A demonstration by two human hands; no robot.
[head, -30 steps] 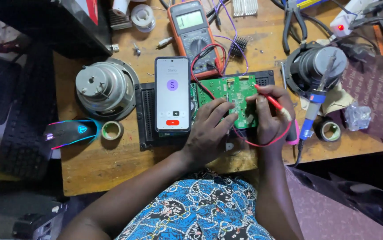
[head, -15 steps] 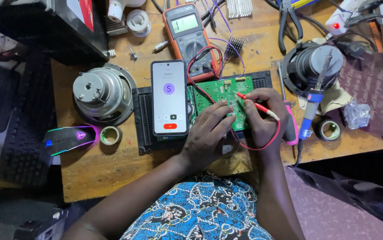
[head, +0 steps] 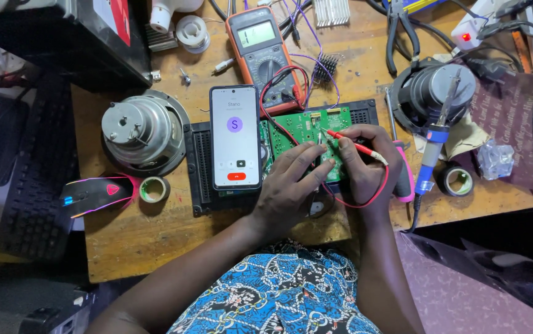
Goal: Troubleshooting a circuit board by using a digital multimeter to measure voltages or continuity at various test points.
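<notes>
Right hand (head: pixel 365 164) pinches a red probe (head: pixel 356 143) betw. thumb and fingers, closed tight on it, tip pointing left onto the green circuit board (head: pixel 300 133). Red wire (head: pixel 365 201) loops under the wrist and runs back up to the meter (head: pixel 265 52). Left hand (head: pixel 291 192) rests on the board's near edge, fingers (head: pixel 313 167) stretched out and close together, tips pressing the board just beside the probe tip; can't tell if it grips a second probe, nothing clearly visible in it.

Board lies near the middle of the bench (head: pixel 217 247), on a black panel (head: pixel 201 170) w/ vent slots. Phone (head: pixel 235 137) stands over the panel's left part, screen lit, touching the board's left side. Meter sits toward the far edge, behind the board, leads plugged in.

Left side of bench: speaker (head: pixel 143 131), magnet up; small tape roll (head: pixel 154 189) just beside it; lit mouse (head: pixel 96 195) at the left edge. Right side: second speaker (head: pixel 436 93), soldering iron (head: pixel 436 145) w/ blue grip leaning against it, pink-handled tool (head: pixel 405 176) touching the right hand, another tape roll (head: pixel 458 181) near the near-right edge. Pliers (head: pixel 399 28) at the far edge.
</notes>
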